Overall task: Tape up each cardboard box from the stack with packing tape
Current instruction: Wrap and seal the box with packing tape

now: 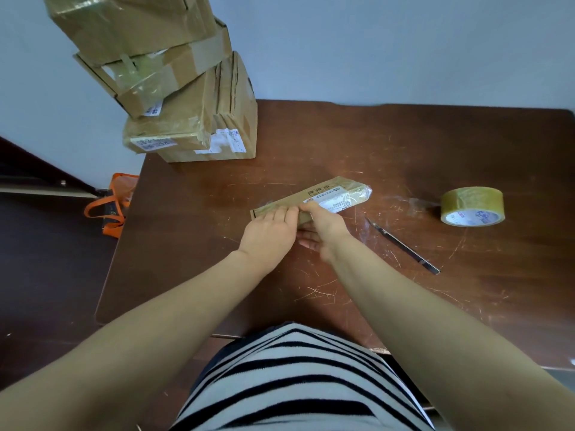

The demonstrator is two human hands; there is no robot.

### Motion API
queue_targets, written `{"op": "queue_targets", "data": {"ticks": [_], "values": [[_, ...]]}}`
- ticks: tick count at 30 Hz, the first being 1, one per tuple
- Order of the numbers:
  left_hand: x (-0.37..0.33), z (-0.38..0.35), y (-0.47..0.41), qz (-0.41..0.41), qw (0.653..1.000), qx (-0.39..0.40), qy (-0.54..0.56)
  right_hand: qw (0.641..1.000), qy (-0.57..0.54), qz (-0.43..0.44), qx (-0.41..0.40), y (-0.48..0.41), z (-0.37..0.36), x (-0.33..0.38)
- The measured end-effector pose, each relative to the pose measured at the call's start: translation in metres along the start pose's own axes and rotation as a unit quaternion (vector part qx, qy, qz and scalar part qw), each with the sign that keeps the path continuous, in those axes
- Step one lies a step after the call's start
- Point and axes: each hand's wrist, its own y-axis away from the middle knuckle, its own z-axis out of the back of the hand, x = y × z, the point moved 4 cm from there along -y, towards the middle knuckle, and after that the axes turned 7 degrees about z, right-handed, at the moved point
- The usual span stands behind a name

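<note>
The left hand (267, 234) lies flat with straight fingers pressing on the near-left end of a small flat cardboard box (339, 195), while the right hand (323, 228) grips the box's near edge beside it, thumb on top and fingers curled underneath. The box lies slantwise around the middle of the scratched brown table (373, 144). A slim knife (404, 247) lies just to its right, a roll of packing tape (472, 206) sits towards the right edge, and the stack of boxes (174, 88) towers at the far-left corner.
</note>
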Motion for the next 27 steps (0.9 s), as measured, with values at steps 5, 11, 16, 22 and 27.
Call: {"op": "queue_targets", "data": {"ticks": [5, 11, 16, 22, 27], "values": [[0.013, -0.013, 0.003, 0.062, 0.997, 0.036, 0.029, 1.0, -0.002, -0.008, 0.008, -0.001, 0.001, -0.005], [0.012, -0.019, 0.009, 0.077, 0.996, 0.02, 0.027, 0.999, -0.046, -0.022, 0.0, -0.001, -0.001, -0.009], [0.007, -0.016, 0.005, 0.051, 0.997, 0.037, 0.055, 0.998, -0.042, -0.037, 0.02, -0.003, -0.002, -0.012], [0.003, -0.026, 0.018, 0.006, 0.995, 0.041, 0.09, 0.993, -0.018, -0.104, 0.059, -0.001, 0.01, -0.02], [0.001, -0.041, 0.016, -0.011, 0.998, 0.035, 0.053, 0.976, 0.205, -0.052, 0.059, 0.003, 0.039, -0.013]]}}
